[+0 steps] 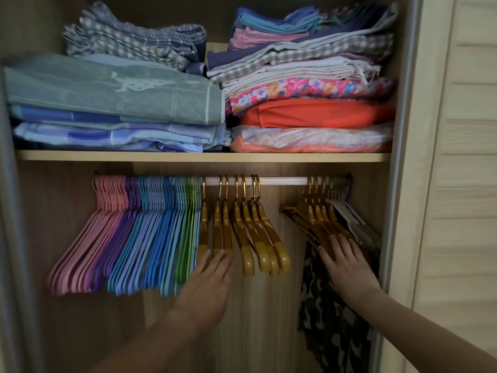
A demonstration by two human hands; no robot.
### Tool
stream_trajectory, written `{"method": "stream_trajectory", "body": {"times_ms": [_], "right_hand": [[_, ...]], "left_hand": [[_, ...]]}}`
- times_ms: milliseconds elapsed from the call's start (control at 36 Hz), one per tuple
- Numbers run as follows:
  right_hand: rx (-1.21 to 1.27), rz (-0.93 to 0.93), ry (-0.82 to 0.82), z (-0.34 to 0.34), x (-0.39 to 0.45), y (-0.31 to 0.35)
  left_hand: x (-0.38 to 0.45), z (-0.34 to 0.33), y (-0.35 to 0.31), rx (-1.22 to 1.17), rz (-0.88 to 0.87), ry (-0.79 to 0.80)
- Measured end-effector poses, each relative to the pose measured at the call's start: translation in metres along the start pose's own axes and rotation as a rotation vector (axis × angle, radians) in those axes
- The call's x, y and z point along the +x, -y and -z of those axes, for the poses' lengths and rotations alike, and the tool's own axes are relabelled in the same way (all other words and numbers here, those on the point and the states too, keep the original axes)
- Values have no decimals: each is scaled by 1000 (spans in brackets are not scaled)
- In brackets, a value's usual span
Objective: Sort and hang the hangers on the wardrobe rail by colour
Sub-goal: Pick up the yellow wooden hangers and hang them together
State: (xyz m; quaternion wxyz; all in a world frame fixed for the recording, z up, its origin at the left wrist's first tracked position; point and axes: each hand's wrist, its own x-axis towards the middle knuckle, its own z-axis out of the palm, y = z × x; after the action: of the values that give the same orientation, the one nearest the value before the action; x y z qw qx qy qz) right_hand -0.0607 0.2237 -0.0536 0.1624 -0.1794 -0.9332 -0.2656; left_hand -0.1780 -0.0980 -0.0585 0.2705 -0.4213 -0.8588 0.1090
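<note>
On the wardrobe rail (282,181), pink, purple, blue and green hangers (129,232) hang grouped at left. Gold hangers (242,232) remain split (a gap between). Left hand (207,286) and right hand (347,262), fingers straight, press them; nearly finished.

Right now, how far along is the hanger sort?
Done: thin pink hangers, purple hangers, blue hangers and green hangers hang packed by colour at the left of the metal wardrobe rail. In hand: the left hand touches the spread gold hangers; the right hand rests on a second gold cluster. Left: closing the gap between both gold groups.
</note>
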Motion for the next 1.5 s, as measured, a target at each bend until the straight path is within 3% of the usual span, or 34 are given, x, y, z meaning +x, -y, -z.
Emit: {"method": "stream_trajectory", "body": {"times_ms": [111, 333, 528, 889, 1111, 1333, 1500], "right_hand": [[18, 3, -17, -3, 0, -2], [54, 9, -45, 0, 2, -2], [35, 50, -34, 8, -2, 0], [80, 31, -54, 13, -3, 0], [88, 17, -40, 15, 2, 6], [86, 15, -20, 18, -1, 5], [224, -18, -105, 24, -2, 8]], "left_hand": [[8, -2, 3, -27, 2, -92], [47, 12, -14, -124, 160, -121], [75, 19, -24, -84, 147, -137], [86, 19, -30, -136, -11, -107], [76, 16, -25, -4, 43, 2], [71, 16, -11, 29, 89, -11], [64, 17, -8, 13, 150, -34]]}}
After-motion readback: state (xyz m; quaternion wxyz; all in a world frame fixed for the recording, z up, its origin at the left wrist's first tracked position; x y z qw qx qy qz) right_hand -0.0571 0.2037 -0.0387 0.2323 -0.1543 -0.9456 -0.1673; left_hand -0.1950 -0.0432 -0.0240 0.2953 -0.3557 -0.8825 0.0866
